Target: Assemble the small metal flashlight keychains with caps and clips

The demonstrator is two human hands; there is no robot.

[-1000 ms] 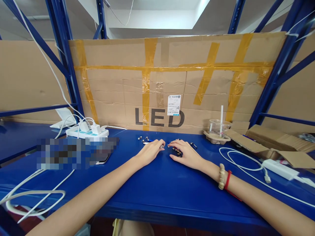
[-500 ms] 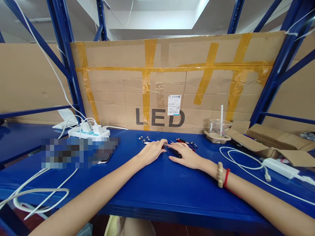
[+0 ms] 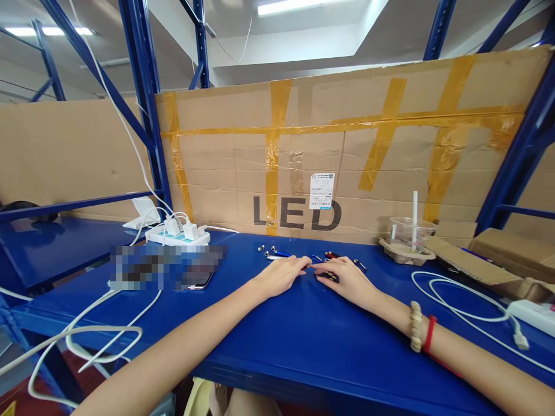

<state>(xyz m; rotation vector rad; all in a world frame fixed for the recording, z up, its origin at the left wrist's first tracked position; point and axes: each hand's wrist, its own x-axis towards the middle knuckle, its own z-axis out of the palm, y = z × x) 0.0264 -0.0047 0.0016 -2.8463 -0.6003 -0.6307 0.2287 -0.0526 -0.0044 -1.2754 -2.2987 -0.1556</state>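
Observation:
My left hand [image 3: 284, 275] rests low over the blue table, its fingers pressed together and pointing right. Whatever those fingertips pinch is hidden. Close by on the right, my right hand [image 3: 349, 281] curls over a dark pen-like piece [image 3: 328, 277], and its fingertips nearly meet those of the left. Behind the left hand lie a blue pen [image 3: 282, 254] and a silver pen-like piece [image 3: 273, 257]. A small shiny metal part [image 3: 261, 248] sits farther left. Beyond the right hand are a red pen-like piece [image 3: 332, 255] and a dark clip-like part [image 3: 359, 265], partly covered.
A taped cardboard sheet [image 3: 234, 173] stands along the back of the blue table [image 3: 269, 341]. At left are a white power strip [image 3: 177, 236], a phone [image 3: 203, 281] and cables. A plastic cup [image 3: 410, 234] in a carton tray, an open cardboard box [image 3: 511, 254] and a white cable [image 3: 455, 312] occupy the right.
The view has shifted, so the scene sits farther right. My right hand's fingers have curled more around the dark piece, and the left hand's shiny part no longer shows.

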